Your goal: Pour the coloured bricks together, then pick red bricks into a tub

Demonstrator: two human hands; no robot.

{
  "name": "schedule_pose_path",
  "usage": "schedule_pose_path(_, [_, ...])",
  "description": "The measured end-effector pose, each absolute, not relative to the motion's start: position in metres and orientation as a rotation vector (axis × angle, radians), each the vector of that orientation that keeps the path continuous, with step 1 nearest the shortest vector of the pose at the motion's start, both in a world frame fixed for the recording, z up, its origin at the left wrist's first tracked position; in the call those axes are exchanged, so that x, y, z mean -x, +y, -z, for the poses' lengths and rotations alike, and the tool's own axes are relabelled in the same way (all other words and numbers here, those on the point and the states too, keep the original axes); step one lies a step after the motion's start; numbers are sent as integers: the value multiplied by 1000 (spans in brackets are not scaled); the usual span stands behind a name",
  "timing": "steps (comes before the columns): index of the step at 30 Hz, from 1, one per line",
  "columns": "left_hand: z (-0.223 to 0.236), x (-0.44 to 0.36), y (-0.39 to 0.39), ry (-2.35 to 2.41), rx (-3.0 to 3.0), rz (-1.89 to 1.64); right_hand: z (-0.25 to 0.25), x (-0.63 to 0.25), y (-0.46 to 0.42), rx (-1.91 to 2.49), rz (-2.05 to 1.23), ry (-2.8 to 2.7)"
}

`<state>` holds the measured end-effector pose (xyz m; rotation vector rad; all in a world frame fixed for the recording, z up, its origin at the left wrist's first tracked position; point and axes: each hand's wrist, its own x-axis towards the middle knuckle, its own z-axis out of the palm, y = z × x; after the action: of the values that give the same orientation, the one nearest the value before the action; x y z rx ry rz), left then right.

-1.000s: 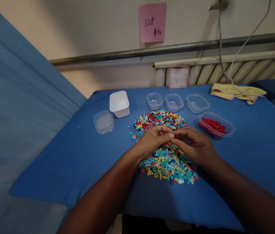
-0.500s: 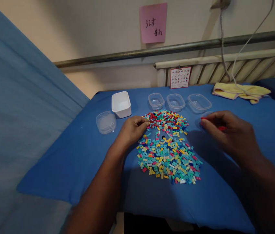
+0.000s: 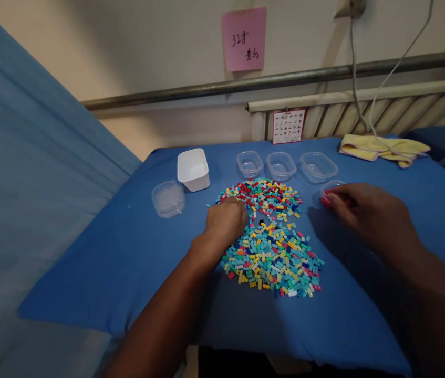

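My left hand [image 3: 226, 220] rests at the left side of the pile of small building bricks [image 3: 273, 257]. Its fingers are curled down among the bricks, and the fingertips are hidden. The pile mixes turquoise, yellow, red, pink, white and blue pieces, with more red ones in the far part [image 3: 261, 194]. Over on the right, my right hand [image 3: 368, 212] is above a small clear tub [image 3: 334, 184] with red bricks [image 3: 327, 199] inside. Thumb and fingers are close together at the tub; whatever they pinch cannot be made out.
Behind the pile stand three clear tubs [image 3: 280, 166] in a row. A white bin [image 3: 193, 169] and a clear tub or lid [image 3: 168, 199] sit to the left. A yellow cloth [image 3: 382, 149] lies at the back right, near a hanging cable [image 3: 372, 105]. A printed card [image 3: 288, 126] leans against the radiator.
My left hand has turned knuckles-up and curled deeper into the pile's left side. My right hand has lowered slightly toward the tub, and the red piece at its fingertips is no longer distinct.
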<state>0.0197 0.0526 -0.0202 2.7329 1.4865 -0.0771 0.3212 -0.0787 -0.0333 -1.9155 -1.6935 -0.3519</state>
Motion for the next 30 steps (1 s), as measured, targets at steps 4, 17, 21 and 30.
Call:
schedule_pose_path(4, [15,-20,51,1485,-2740,94,43,-288,-71,1693,180,-1914])
schedule_pose_path(17, [43,-44,52,949,-2896,-331,72,-248,-29,1429,-87,-2228])
schedule_pose_path(21, [39,-46,54,1034,-2886,-243,70,-249,-32,1356,-58,-2284])
schedule_pose_path(30, [33,-13,59,1068,-2668,-403,62,-242,-59,1065,-214,-2386])
